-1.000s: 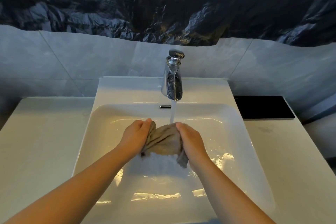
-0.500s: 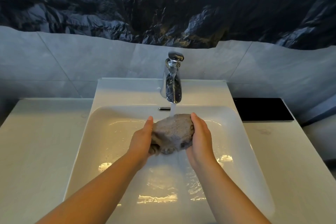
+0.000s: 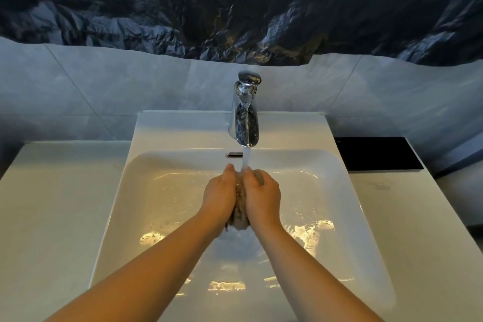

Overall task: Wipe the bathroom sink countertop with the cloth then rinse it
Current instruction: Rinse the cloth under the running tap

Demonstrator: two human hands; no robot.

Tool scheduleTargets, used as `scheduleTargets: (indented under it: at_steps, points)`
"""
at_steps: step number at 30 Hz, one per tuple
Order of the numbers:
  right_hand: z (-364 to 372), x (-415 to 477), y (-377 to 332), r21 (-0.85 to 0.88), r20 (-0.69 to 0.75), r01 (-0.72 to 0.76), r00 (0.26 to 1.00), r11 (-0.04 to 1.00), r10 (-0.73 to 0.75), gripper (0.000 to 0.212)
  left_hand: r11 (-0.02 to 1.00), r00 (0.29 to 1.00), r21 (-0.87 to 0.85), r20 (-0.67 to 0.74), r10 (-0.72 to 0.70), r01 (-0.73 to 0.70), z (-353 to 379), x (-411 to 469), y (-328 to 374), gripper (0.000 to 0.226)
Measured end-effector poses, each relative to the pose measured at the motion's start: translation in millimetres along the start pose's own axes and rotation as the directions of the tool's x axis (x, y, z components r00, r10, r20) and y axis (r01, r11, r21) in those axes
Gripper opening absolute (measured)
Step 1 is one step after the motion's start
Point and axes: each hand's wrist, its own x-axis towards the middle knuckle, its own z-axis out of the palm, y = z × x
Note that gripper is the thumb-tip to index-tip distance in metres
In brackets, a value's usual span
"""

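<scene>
A wet grey-brown cloth is squeezed into a narrow wad between my two palms, over the middle of the white sink basin. My left hand presses it from the left and my right hand from the right, a bit of cloth showing over the right fingers. The chrome faucet stands behind the basin, and its water stream falls onto the top of the cloth between my fingertips. Most of the cloth is hidden by the hands.
White countertop spreads left of the basin and continues on the right. A black rectangular slab lies at the back right. Grey wall tiles rise behind, with dark crinkled plastic sheeting above them.
The cloth went from a rounded ball held between spread hands to a thin wad as both palms closed together on it. Water keeps running.
</scene>
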Motion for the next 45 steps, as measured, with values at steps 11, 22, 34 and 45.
scheduleTargets:
  at_steps: [11, 22, 34, 45]
  points:
    - [-44, 25, 15, 0.178, 0.399, -0.469, 0.838, 0.865, 0.372, 0.05, 0.998, 0.998, 0.013, -0.002, 0.067, -0.067, -51, 12, 10, 0.038]
    - [-3, -15, -14, 0.129, 0.097, -0.077, 0.993, 0.989, 0.065, 0.026, 0.987, 0.986, -0.021, 0.061, -0.155, 0.157, -8, -1, 0, 0.057]
    - [-5, 10, 19, -0.091, 0.052, 0.035, 0.998, 0.995, -0.03, 0.042, 0.999, 0.997, -0.046, -0.074, -0.017, 0.014, 1, -19, 6, 0.035]
    - [-54, 3, -38, -0.328, 0.067, 0.343, 0.938, 0.88, -0.341, 0.032, 0.876, 0.958, 0.408, -0.01, 0.286, -0.257, -38, -19, -17, 0.026]
